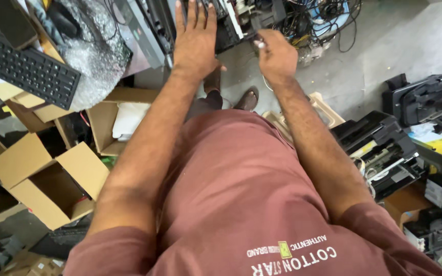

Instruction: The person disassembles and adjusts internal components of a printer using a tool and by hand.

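I look down past my maroon shirt at both outstretched arms. My left hand (195, 38) lies flat, fingers spread, on a dark machine (152, 25) at the top of the view. My right hand (276, 53) is curled, its fingers closed on a small dark part at the machine's edge (254, 23); what exactly it grips is hard to make out. Beyond the hands lies a tangle of black cables (318, 20). My sandalled feet (246, 99) stand on the grey floor below.
A black keyboard (24, 64) rests on bubble wrap (95, 51) at the upper left. Open cardboard boxes (52, 184) crowd the left side. Black printers (384, 148) and other devices (425, 97) stand on the right, next to bare grey floor (384, 46).
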